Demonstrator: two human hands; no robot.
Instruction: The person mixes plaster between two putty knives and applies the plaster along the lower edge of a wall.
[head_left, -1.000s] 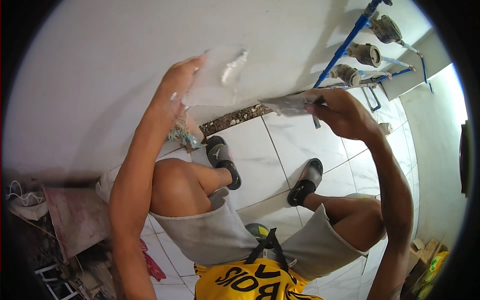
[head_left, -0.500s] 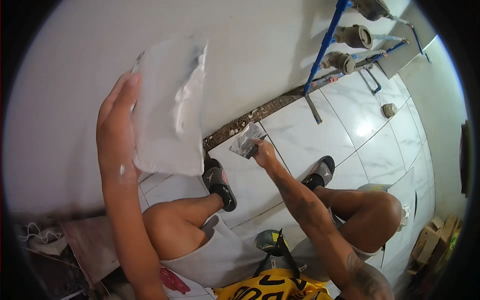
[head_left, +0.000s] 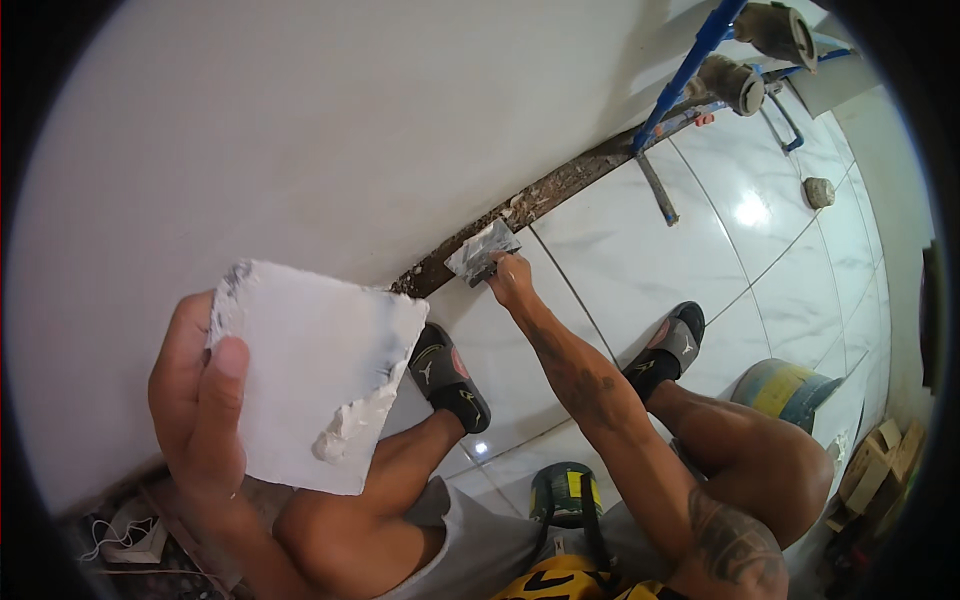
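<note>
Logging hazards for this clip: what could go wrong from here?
- The paste lump sits near the edge of the white board; it might slide off, perhaps onto the left leg.
- The left hand grips the board along one side only, so it could tip.
- The flat blade in the right hand is by the rough, debris-strewn strip along the wall's base; it might pick up grit.

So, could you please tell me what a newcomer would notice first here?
Probably the white board in the left hand, lower left, with pale paste on it. Then the flat scraper in the right hand, by the dark strip at the foot of the wall, and the blue pipe, upper right.
</note>
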